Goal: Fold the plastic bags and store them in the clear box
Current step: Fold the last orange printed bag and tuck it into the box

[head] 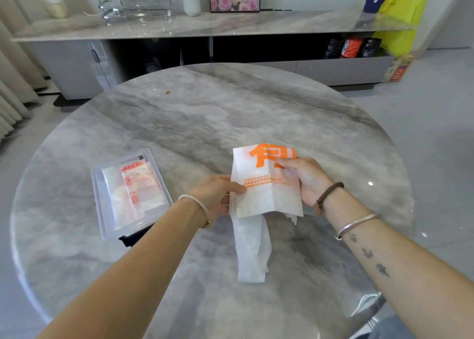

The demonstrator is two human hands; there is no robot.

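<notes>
Left hand (215, 192) and right hand (305, 177) pinch opposite edges of the white plastic bag (266, 197), fingers hiding some orange print; its handles trail on the surface (205, 112). Clear box (98, 202) lies left, holding blurry folded bags (138, 189)

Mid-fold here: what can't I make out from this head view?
- Fine orange print on the white plastic bag with orange lettering: too small and blurred to read.
- Fingers of the left hand and right hand: behind the bag, only the thumbs show.
- Number of folded bags in the clear plastic box: they overlap.
- Black object at the box's near corner: mostly hidden under the box.
</notes>
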